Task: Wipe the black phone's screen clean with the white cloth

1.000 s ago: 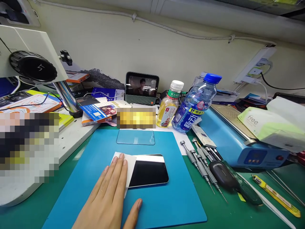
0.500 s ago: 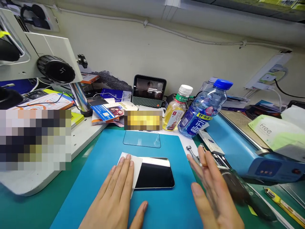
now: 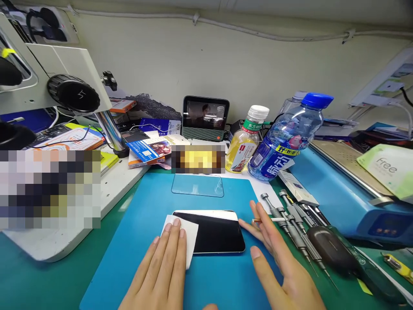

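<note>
A black phone [image 3: 215, 232] lies screen up on the blue mat [image 3: 142, 211]. My left hand [image 3: 163, 271] rests flat with its fingertips pressing a white wipe [image 3: 190, 234] onto the phone's left end. My right hand [image 3: 279, 262] is spread beside the phone's right end, its index fingertip almost touching the corner. A thin white stick with a brown tip [image 3: 269, 220] sits between its fingers. A clear glass screen protector [image 3: 197, 186] lies on the mat just beyond the phone.
Precision screwdrivers [image 3: 292, 224] and a dark handled tool [image 3: 335, 254] lie right of the mat. Two bottles [image 3: 245, 142] [image 3: 287, 140], a small screen device [image 3: 205, 117], a blue machine [image 3: 342, 189] and a tissue pack [image 3: 387, 168] stand behind. A microscope [image 3: 67, 90] stands left.
My right hand came into view from the right and moved to the phone's right end. My left hand and the wipe stayed on the phone's left end. The camera shifted.
</note>
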Demonstrator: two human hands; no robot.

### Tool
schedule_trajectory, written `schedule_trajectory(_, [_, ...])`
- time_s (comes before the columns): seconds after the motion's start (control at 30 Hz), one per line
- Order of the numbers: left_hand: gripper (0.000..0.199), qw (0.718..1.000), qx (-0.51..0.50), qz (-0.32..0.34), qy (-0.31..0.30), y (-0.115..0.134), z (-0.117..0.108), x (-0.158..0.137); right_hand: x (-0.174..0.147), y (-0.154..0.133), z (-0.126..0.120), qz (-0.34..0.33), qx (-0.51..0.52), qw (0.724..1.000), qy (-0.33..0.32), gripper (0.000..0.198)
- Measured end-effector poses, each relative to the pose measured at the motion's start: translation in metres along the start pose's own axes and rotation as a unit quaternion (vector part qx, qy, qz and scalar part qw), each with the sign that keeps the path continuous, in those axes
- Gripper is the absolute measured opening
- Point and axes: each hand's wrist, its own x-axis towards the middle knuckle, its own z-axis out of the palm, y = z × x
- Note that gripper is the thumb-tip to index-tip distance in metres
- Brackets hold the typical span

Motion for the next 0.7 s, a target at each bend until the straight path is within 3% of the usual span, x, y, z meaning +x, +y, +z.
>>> schedule_trajectory(0.27, [0.078,0.998,-0.031,-0.053,-0.009,-0.006,-0.010,0.034,-0.001,-0.001,0.000,-0.004,-0.005,1.000,-0.009,0.063])
schedule_trajectory(0.5, [0.107,1.000,-0.015,-0.010,-0.014,0.005,-0.004,-0.001,0.002,0.000,0.000,-0.015,0.012,1.000,-0.020,0.060])
schedule_trajectory(0.6, [0.105,1.000,-0.015,-0.012,-0.014,0.006,-0.005,0.001,0.002,0.001,0.001,-0.008,0.024,0.999,-0.022,0.061])
schedule_trajectory(0.7, [0.091,0.998,-0.032,-0.056,-0.026,0.006,-0.007,0.019,0.001,0.002,0.001,-0.001,0.032,0.999,-0.021,0.061])
